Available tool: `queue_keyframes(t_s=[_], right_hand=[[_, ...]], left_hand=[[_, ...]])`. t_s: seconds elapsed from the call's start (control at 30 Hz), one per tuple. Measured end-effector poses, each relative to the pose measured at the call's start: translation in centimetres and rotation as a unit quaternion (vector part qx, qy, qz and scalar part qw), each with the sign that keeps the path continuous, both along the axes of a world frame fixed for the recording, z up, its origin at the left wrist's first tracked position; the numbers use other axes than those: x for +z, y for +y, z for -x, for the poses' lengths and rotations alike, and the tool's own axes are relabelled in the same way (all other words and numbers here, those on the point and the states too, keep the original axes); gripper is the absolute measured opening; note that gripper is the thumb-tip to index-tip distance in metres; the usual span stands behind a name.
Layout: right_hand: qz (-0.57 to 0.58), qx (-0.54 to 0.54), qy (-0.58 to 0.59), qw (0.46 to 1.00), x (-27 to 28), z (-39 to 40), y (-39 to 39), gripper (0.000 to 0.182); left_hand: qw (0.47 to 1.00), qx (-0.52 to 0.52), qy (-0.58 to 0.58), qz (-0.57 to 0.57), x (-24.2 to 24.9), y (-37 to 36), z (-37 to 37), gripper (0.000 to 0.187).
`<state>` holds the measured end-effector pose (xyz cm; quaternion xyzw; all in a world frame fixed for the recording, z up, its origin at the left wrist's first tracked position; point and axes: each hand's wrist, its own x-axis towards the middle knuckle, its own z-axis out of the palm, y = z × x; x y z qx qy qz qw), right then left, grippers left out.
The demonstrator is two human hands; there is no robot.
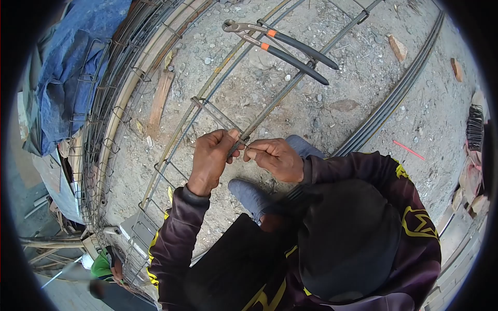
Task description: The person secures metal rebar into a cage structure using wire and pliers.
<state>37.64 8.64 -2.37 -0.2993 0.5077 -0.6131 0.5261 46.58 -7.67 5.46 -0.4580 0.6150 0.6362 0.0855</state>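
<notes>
My left hand is closed around the corner of a thin steel stirrup, where it meets a long rebar rod. The thumb presses on top of that joint. Just to the right, my right hand has its thumb and fingers pinched together close to the same joint; whatever is between them is too small to make out. Steel pincers with black grips and orange bands rest across the rebar cage beyond my hands. Another stirrup crosses the cage at the top.
Loose rebar rods lie on the gravelly ground to the right. Stacked rebar cages and a blue tarp line the left. A wood piece and brick fragments lie about. A person in green is at lower left.
</notes>
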Motion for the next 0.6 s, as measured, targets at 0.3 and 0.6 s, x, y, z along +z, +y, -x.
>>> queue_keyframes(t_s=[0.3, 0.6], right_hand=[[-0.066, 0.181, 0.516, 0.835, 7.1, 4.8, -1.3, 0.016], [0.022, 0.214, 0.672, 0.709, 10.7, 7.6, -5.9, 0.017]], left_hand=[[0.999, -0.015, 0.021, 0.023, -0.3, 0.2, -0.3, 0.033], [0.991, -0.042, 0.061, 0.107, -1.4, 0.1, -0.7, 0.035]])
